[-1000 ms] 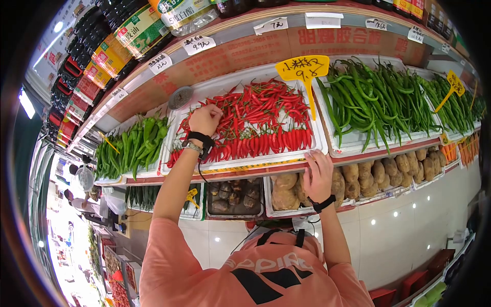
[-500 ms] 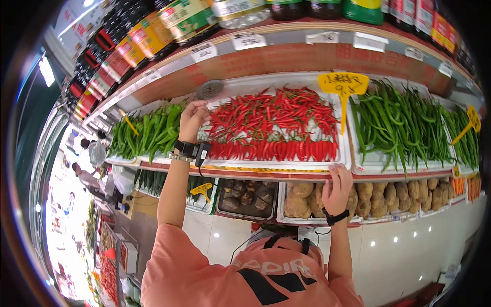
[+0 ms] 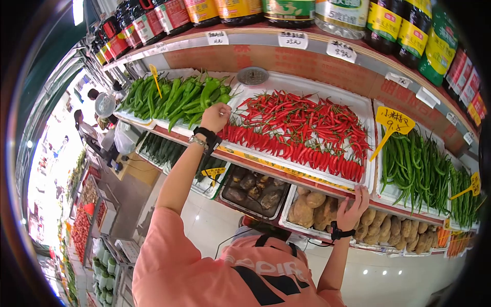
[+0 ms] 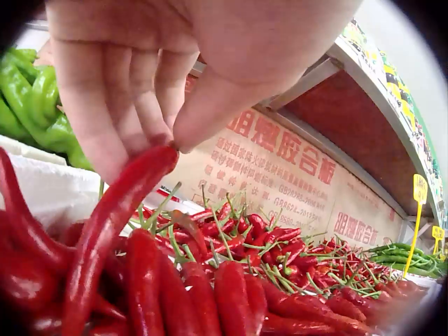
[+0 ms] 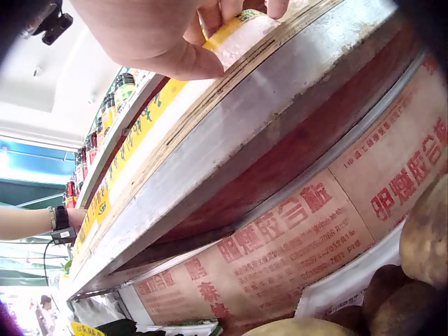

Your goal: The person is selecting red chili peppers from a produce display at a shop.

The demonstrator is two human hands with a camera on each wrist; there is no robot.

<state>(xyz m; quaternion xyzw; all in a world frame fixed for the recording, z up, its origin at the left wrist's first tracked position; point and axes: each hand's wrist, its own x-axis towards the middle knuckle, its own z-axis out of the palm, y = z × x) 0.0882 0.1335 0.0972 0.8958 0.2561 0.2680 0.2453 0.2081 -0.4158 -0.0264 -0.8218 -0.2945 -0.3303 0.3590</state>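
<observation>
My left hand (image 3: 215,117) is at the left end of a white foam tray (image 3: 376,174) of red chilies (image 3: 307,123). In the left wrist view, its thumb and fingers pinch the upper end of one red chili (image 4: 115,231), which slants down over others lying side by side. Along the tray's front, chilies form a neat row (image 3: 286,148); a looser heap lies behind. My right hand (image 3: 353,207) rests on the front edge of the shelf (image 5: 231,119), near the tray's right corner, its fingers loosely bent over the edge and holding nothing.
Green peppers (image 3: 184,100) lie left of the chilies, long green ones (image 3: 414,169) to the right. A round grey drain-like disc (image 3: 252,76) sits at the tray's back corner. A yellow price sign (image 3: 394,123) stands up. Bottles (image 3: 340,18) line the shelf above; potatoes (image 3: 307,207) lie below.
My left hand has moved from over the chili heap to the tray's front left end, by the row. The head view has turned leftward. My right hand stays at the shelf edge.
</observation>
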